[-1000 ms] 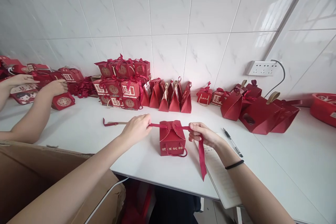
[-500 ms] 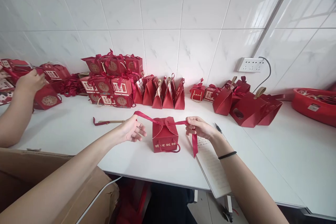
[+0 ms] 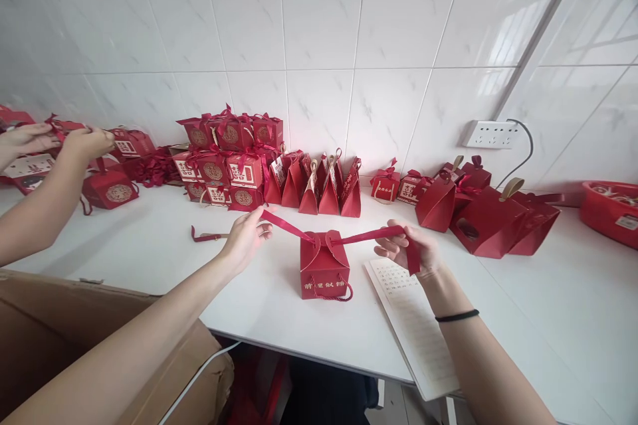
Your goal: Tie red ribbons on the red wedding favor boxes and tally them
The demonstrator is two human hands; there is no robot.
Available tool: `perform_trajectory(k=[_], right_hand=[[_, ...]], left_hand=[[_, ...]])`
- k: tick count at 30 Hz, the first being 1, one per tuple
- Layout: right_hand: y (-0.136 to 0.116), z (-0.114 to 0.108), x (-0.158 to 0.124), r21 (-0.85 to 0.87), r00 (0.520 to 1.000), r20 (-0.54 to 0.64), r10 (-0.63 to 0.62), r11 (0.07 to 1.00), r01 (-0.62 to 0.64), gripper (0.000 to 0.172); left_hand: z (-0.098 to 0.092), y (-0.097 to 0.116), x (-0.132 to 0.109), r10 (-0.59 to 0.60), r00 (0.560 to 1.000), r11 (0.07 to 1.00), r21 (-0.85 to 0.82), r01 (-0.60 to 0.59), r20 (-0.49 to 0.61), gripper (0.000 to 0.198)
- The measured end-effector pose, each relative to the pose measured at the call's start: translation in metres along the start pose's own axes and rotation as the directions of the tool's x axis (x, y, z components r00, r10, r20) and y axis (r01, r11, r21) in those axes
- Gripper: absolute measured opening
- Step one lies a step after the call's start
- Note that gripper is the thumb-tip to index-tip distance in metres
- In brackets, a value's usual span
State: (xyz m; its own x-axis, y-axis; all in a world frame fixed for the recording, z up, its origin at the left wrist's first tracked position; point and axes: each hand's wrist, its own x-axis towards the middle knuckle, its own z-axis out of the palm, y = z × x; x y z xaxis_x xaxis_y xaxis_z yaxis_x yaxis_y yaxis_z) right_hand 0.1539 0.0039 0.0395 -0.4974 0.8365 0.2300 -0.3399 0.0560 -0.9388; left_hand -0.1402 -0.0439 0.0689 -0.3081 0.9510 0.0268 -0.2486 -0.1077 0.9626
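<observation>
Red ribbon [image 3: 299,232] ran through box [image 3: 324,271] on counter [image 3: 164,252], each end pinched by left hand [image 3: 245,237] and right hand [image 3: 411,250].

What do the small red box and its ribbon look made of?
Red box: probably matte card, going by crisp folds, curved interlocking flaps and gold print. Ribbon: likely fabric, thin and flat, taut between left hand and right hand, its end hanging limp.

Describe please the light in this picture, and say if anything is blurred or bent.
Head view: window reflections glare on the glossy wall tiles at right; the tile lines bow toward the edges, a wide-lens distortion; shadows on the white table are soft and faint; the red box, its ribbon, the left hand and the right hand look sharp.
</observation>
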Motion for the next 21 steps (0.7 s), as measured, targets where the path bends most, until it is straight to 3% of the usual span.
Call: perform_trajectory(k=[3,7,10,18,21], right_hand=[[-0.003,0.003,0.000,0.048,0.991,-0.112,-0.068,0.996,0.074,0.046],[0.001,0.003,0.002,0.249,0.983,-0.031,-0.179,0.951,0.181,0.031],[0.006,0.002,0.003,0.374,0.979,0.027,-0.203,0.910,0.179,0.020],[0.017,0.001,0.006,0.347,0.980,-0.084,-0.179,0.917,0.197,0.005],[0.019,0.003,0.006,0.379,0.983,-0.111,-0.144,0.909,0.175,0.009]], left_hand=[[-0.001,-0.001,-0.001,0.069,0.998,0.996,0.051,-0.069,0.002,0.031],[0.001,-0.002,-0.002,0.086,0.996,0.995,0.060,-0.084,-0.022,0.037],[0.001,-0.002,-0.001,0.091,0.996,0.994,0.063,-0.089,-0.022,0.039],[-0.001,-0.002,0.001,0.159,0.984,0.987,-0.010,-0.160,-0.076,0.039],[-0.001,-0.001,0.001,0.175,0.979,0.984,-0.016,-0.178,-0.108,0.040]])
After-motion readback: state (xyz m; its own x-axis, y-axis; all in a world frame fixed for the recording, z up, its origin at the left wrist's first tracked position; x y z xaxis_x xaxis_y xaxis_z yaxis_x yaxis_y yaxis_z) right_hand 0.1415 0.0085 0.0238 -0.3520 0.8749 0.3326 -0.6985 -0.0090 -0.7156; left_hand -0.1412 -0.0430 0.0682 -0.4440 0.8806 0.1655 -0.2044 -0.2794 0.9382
